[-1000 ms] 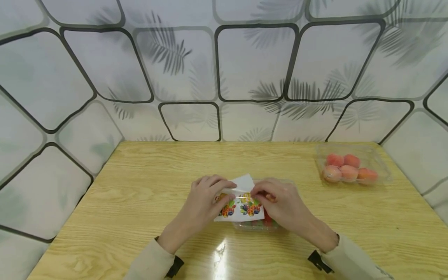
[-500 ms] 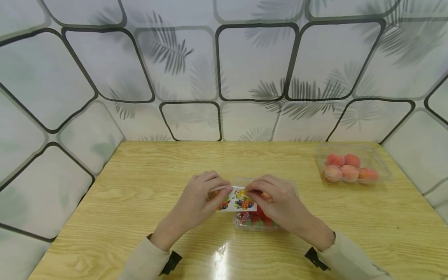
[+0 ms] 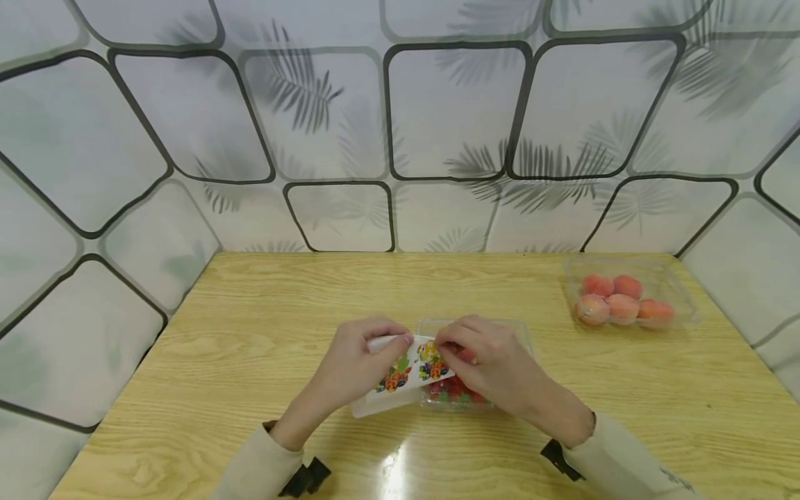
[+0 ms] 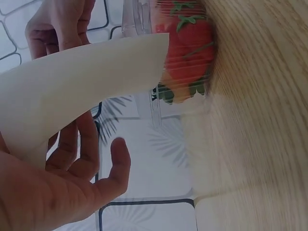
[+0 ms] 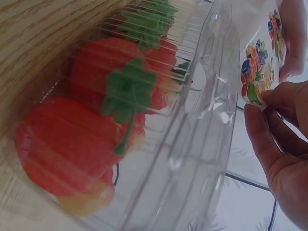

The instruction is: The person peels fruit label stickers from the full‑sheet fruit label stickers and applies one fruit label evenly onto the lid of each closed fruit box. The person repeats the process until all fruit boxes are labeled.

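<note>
Between my hands is a white sticker sheet (image 3: 400,375) printed with colourful fruit pictures. My left hand (image 3: 350,364) grips it by the upper left part, thumb on the printed face. With bent fingers, my right hand (image 3: 494,357) pinches its upper right corner. The blank back of the sheet (image 4: 96,72) faces the left wrist camera, curving upward. Below and behind the right hand stands a clear plastic box (image 5: 202,120) with red fruits (image 5: 67,144) with green leafy tops inside. In the right wrist view, the pinched corner of the sheet (image 5: 257,72) is beside the box rim.
Toward the back right of the wooden table (image 3: 262,298) stands another clear plastic box (image 3: 678,298) holding several pinkish-orange peach-like fruits (image 3: 623,307). A patterned wall covering (image 3: 450,111) rises behind the table and along both sides.
The sheet was tipped up, then swung down on its left side so its lower left part now hangs toward me. The right hand has shifted slightly left, still pinching.
</note>
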`<state>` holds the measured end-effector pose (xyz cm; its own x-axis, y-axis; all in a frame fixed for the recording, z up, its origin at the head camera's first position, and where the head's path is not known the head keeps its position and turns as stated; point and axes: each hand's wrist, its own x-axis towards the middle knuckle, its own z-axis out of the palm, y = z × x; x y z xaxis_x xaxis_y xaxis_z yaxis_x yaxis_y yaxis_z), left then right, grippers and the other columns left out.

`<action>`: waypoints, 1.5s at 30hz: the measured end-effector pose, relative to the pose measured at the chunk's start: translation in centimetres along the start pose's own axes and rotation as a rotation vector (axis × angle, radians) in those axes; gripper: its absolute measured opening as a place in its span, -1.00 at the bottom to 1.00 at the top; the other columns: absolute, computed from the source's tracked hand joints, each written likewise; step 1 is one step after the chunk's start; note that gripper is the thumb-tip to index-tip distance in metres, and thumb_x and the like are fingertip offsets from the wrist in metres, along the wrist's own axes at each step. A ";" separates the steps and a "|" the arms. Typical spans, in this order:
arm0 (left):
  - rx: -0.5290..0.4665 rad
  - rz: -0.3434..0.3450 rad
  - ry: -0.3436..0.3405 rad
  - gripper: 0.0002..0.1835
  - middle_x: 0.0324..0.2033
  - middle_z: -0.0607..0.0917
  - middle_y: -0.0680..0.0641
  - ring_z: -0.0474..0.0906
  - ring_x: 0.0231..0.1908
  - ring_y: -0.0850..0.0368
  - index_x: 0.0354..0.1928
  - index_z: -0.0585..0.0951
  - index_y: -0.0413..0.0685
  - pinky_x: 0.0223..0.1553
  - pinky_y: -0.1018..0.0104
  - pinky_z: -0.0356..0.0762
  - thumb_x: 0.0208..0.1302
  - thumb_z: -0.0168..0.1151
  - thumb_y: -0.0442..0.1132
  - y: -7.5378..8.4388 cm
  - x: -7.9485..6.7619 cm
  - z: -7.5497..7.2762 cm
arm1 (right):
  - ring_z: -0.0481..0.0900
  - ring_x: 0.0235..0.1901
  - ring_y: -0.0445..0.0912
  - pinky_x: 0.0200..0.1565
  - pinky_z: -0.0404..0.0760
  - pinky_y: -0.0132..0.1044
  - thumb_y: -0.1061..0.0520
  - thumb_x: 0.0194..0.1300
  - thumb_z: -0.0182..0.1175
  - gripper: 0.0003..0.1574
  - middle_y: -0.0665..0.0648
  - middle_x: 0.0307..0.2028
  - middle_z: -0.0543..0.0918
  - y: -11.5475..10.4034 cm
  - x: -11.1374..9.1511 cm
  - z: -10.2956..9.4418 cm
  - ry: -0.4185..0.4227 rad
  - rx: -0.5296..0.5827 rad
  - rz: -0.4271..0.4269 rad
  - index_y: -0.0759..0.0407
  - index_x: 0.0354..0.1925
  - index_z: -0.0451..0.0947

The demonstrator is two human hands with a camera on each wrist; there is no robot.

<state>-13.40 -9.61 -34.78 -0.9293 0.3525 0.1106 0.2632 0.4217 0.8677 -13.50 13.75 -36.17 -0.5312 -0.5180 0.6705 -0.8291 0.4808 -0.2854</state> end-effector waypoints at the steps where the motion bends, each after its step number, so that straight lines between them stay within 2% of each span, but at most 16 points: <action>1: -0.024 -0.022 -0.012 -0.82 -0.25 0.81 0.02 0.62 -0.45 0.25 -0.13 0.80 0.04 -0.29 0.30 0.65 0.45 0.23 -0.16 0.0 0.1 0.0 | 0.69 -0.36 -0.23 -0.31 0.65 -0.55 0.41 0.04 0.46 -0.72 0.00 -0.33 0.75 0.0 0.0 0.0 -0.004 -0.002 -0.004 0.14 -0.29 0.67; 4: -0.079 -0.091 -0.038 -0.80 -0.35 0.79 -0.02 0.51 -0.60 0.22 -0.16 0.81 0.06 -0.52 0.35 0.57 0.45 0.25 -0.08 0.1 0.2 -0.1 | 0.67 -0.37 -0.24 -0.32 0.65 -0.55 0.42 0.02 0.45 -0.71 0.01 -0.34 0.74 0.0 0.1 0.1 -0.009 -0.017 -0.019 0.16 -0.30 0.65; 8: -0.082 -0.155 -0.023 -0.78 -0.43 0.78 0.02 0.54 -0.56 0.23 -0.27 0.83 0.10 -0.53 0.36 0.55 0.37 0.34 0.03 0.4 0.4 0.0 | 0.61 -0.38 -0.26 -0.32 0.62 -0.56 0.40 0.07 0.39 -0.76 -0.01 -0.35 0.70 0.0 0.2 0.2 -0.014 -0.020 -0.025 0.16 -0.30 0.62; 11: -0.102 -0.171 -0.003 -0.79 -0.42 0.79 0.02 0.59 -0.54 0.23 -0.30 0.83 0.06 -0.51 0.39 0.57 0.35 0.37 -0.01 0.6 0.5 0.2 | 0.56 -0.39 -0.27 -0.34 0.58 -0.57 0.31 0.28 0.24 -0.92 -0.03 -0.36 0.66 0.0 0.2 0.3 -0.014 -0.022 -0.031 0.15 -0.31 0.59; 15: -0.115 -0.169 0.007 -0.80 -0.42 0.79 0.01 0.56 -0.53 0.26 -0.29 0.83 0.03 -0.52 0.44 0.52 0.35 0.36 -0.04 0.7 0.4 0.4 | 0.47 -0.42 -0.28 -0.40 0.49 -0.60 0.21 0.40 0.02 -0.82 -0.05 -0.39 0.59 0.0 0.3 0.5 -0.016 -0.067 -0.044 0.14 -0.32 0.55; 19: -0.097 -0.161 0.013 -0.76 -0.36 0.80 0.01 0.55 -0.46 0.26 -0.28 0.83 0.01 -0.47 0.44 0.49 0.36 0.36 -0.01 0.6 0.4 0.5 | 0.39 -0.42 -0.31 -0.43 0.42 -0.60 0.30 0.22 0.14 -0.91 -0.04 -0.40 0.54 -0.1 0.3 0.6 -0.031 -0.120 -0.044 0.12 -0.35 0.50; 24: -0.092 -0.165 0.024 -0.77 -0.29 0.82 0.00 0.59 -0.38 0.24 -0.27 0.83 0.00 -0.40 0.43 0.53 0.37 0.35 -0.02 0.6 0.3 0.5 | 0.38 -0.39 -0.30 -0.41 0.42 -0.59 0.38 -0.03 0.29 -0.70 -0.04 -0.38 0.51 -0.2 0.2 0.6 -0.047 -0.148 -0.032 0.10 -0.35 0.45; 26: -0.079 -0.171 0.033 -0.79 -0.31 0.82 0.02 0.59 -0.43 0.24 -0.27 0.83 0.05 -0.42 0.40 0.55 0.36 0.35 -0.02 0.6 0.3 0.5 | 0.39 -0.37 -0.29 -0.40 0.44 -0.58 0.37 -0.04 0.30 -0.71 -0.03 -0.35 0.53 -0.3 0.2 0.6 -0.047 -0.154 -0.025 0.10 -0.36 0.45; 30: 0.019 -0.150 0.089 -0.87 -0.29 0.79 0.14 0.64 -0.30 0.30 -0.24 0.79 0.21 -0.22 0.29 0.62 0.33 0.39 0.02 0.6 0.1 0.2 | 0.45 -0.31 -0.25 -0.36 0.50 -0.56 0.36 -0.06 0.30 -0.71 0.01 -0.26 0.56 -0.3 0.1 0.7 -0.031 -0.159 -0.007 0.11 -0.38 0.43; 32: 0.038 -0.143 0.099 -0.92 -0.28 0.79 0.16 0.66 -0.26 0.29 -0.26 0.76 0.23 -0.19 0.23 0.63 0.32 0.41 -0.01 0.6 -0.1 -0.1 | 0.47 -0.29 -0.24 -0.34 0.52 -0.55 0.38 -0.07 0.30 -0.69 0.02 -0.24 0.57 -0.3 0.1 0.8 -0.023 -0.141 0.003 0.12 -0.38 0.44; 33: 0.036 -0.139 0.099 -0.93 -0.28 0.79 0.16 0.67 -0.23 0.29 -0.27 0.76 0.22 -0.18 0.23 0.64 0.31 0.42 -0.03 0.6 -0.1 -0.3 | 0.48 -0.30 -0.23 -0.34 0.53 -0.56 0.38 -0.07 0.31 -0.69 0.02 -0.24 0.57 -0.3 0.1 0.8 -0.020 -0.128 0.009 0.12 -0.37 0.45; 37: -0.020 -0.123 0.051 -0.93 -0.33 0.81 0.06 0.67 -0.38 0.21 -0.30 0.77 0.10 -0.39 0.31 0.64 0.32 0.42 -0.13 0.4 -0.2 -0.5 | 0.50 -0.39 -0.25 -0.37 0.50 -0.59 0.34 0.04 0.40 -0.69 0.02 -0.23 0.62 -0.4 0.2 0.8 -0.026 -0.071 0.026 0.16 -0.22 0.57; 39: -0.031 -0.112 0.037 -0.92 -0.33 0.81 0.05 0.67 -0.39 0.22 -0.29 0.78 0.07 -0.40 0.35 0.64 0.33 0.41 -0.13 0.3 -0.2 -0.5 | 0.52 -0.40 -0.25 -0.38 0.51 -0.58 0.30 0.09 0.45 -0.70 0.03 -0.20 0.65 -0.4 0.3 0.8 -0.036 -0.065 0.020 0.16 -0.18 0.62; 45: -0.042 -0.131 0.027 -0.91 -0.32 0.81 0.05 0.69 -0.34 0.22 -0.28 0.78 0.08 -0.36 0.33 0.65 0.34 0.40 -0.11 0.3 -0.3 -0.4 | 0.54 -0.36 -0.26 -0.33 0.56 -0.54 0.32 0.10 0.48 -0.76 0.00 -0.23 0.67 -0.5 0.4 0.9 -0.049 -0.074 -0.036 0.13 -0.27 0.65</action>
<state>-13.16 -9.96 -34.34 -0.9618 0.2737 0.0074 0.1284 0.4269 0.8952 -13.47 12.70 -36.34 -0.5106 -0.5689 0.6447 -0.8336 0.5111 -0.2092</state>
